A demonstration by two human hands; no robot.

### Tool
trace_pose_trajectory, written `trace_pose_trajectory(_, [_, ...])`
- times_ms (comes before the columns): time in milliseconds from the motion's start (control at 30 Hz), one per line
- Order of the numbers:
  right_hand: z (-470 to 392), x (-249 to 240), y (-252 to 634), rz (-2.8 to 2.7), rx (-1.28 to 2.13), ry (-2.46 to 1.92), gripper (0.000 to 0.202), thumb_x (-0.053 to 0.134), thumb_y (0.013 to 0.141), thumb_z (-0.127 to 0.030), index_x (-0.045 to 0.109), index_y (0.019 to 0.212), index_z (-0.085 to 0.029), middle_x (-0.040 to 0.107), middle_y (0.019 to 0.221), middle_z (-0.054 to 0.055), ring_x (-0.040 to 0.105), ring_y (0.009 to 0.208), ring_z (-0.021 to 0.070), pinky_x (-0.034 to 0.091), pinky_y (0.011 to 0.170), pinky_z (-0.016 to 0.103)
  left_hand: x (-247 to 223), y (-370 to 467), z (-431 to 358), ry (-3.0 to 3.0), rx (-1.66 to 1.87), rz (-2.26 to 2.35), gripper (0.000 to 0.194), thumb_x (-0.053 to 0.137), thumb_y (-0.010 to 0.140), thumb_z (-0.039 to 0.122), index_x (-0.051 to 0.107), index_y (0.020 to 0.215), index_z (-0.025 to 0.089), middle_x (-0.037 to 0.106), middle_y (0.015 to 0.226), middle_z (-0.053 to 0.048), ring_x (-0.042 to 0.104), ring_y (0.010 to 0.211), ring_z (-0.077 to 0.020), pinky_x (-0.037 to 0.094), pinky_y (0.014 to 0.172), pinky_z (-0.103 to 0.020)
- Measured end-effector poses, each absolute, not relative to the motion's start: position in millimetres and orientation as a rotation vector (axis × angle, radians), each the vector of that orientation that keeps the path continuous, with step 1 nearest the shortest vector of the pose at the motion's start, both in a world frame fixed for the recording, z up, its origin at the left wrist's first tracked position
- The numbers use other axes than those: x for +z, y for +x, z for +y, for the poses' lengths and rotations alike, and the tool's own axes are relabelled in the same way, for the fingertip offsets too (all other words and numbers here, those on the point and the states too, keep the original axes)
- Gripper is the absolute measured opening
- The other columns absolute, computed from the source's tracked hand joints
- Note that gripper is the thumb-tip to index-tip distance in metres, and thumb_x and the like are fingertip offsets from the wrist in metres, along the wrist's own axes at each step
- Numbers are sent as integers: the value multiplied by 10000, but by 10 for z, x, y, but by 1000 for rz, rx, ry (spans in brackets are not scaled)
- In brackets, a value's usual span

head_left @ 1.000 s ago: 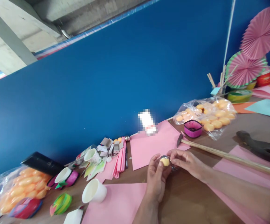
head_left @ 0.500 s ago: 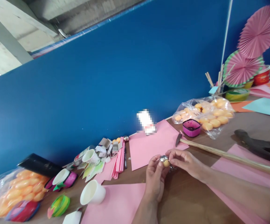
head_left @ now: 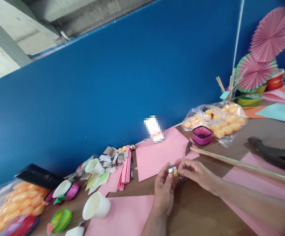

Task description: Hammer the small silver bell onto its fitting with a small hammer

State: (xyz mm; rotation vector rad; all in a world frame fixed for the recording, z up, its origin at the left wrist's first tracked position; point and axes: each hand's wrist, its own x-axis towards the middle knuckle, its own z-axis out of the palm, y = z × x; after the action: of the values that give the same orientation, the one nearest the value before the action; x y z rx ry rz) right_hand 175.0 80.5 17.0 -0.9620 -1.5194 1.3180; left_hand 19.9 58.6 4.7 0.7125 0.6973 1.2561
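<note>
My left hand (head_left: 164,193) holds a small ball (head_left: 173,169) between thumb and fingers. The ball is shiny silver on top, and yellow-orange shows on its lower side. My right hand (head_left: 195,172) pinches at the ball's right side; what lies between its fingertips, if anything, is too small to make out. Partly hidden behind the hands, a shiny silver thing (head_left: 182,179) rests on the brown table (head_left: 193,213). Beyond the hands lies a pink paper sheet (head_left: 154,160), with a hammer (head_left: 240,164) across its right edge.
Bags of orange egg-shaped balls lie at right (head_left: 227,127) and left (head_left: 21,198). A white cup (head_left: 96,206) stands on pink paper. A magenta container (head_left: 202,135), dark-handled tool (head_left: 272,150), small boxes (head_left: 112,155) and pink paper fans (head_left: 271,34) are around. A blue wall (head_left: 108,91) rises behind.
The view has shifted slightly. Both hands stay at the ball, almost unmoved, and the ball looks turned a little, with less orange showing.
</note>
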Motion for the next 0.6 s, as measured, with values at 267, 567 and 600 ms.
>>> trace_pose_trajectory(267, [809,175,1750,-1530,1295,-963,249,575,752,-403,603,716,-158,565,1051,82,519,983,232,369,869,342,54,203,594,733,1258,687,338,568,791,157,547,1128,161,605,1101,-93,556,1008,-195,329,981,-411])
trace_pose_trajectory(567, [808,182,1749,-1547,1311,-963,231,565,763,-383,592,717,-159,558,1048,74,525,960,213,380,846,321,54,210,589,751,1266,664,377,577,782,142,538,1156,169,611,1099,-93,563,996,-192,336,977,-418])
trace_pose_trajectory(600, [810,180,1749,-1552,1307,-967,228,566,763,-380,591,714,-158,562,1040,73,526,957,213,377,847,324,52,210,586,753,1265,663,381,576,782,142,536,1161,169,611,1098,-94,564,995,-191,336,977,-417])
